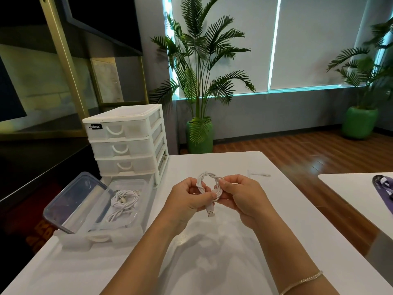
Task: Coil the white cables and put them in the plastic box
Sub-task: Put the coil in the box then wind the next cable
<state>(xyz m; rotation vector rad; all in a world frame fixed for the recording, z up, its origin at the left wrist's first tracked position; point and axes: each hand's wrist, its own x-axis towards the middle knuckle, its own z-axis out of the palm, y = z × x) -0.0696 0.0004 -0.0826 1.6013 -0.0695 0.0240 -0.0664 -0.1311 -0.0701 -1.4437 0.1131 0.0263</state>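
Both hands are up over the white tabletop (223, 241), and between them sits a white USB cable wound into a small loop (209, 186). The left hand (187, 201) has its fingers curled in, thumb and fingertips pinching the left side of the coil near the bottom. The right hand (242, 194) mirrors it, fingers bent and nipping the right side of the loop close to the top. The cable's silver USB plug (211, 212) dangles straight down below the coil, just between the two palms, above the table. A thin gold chain bracelet (304, 281) shows on the right wrist. Over on the left, the clear rectangular plastic box (119, 233) sits open on the table, its transparent lid (72, 203) tipped up and leaning outward, and inside it lie two more coiled white cables (124, 204) heaped together. Right behind the box stands a white three-drawer plastic organiser (127, 141) with translucent drawers. Further back on the table, well apart from the hands, lies one small loose white cable piece (259, 173). Two tall green palm plants in green pots (200, 137) stand on the wooden floor by the window blinds.
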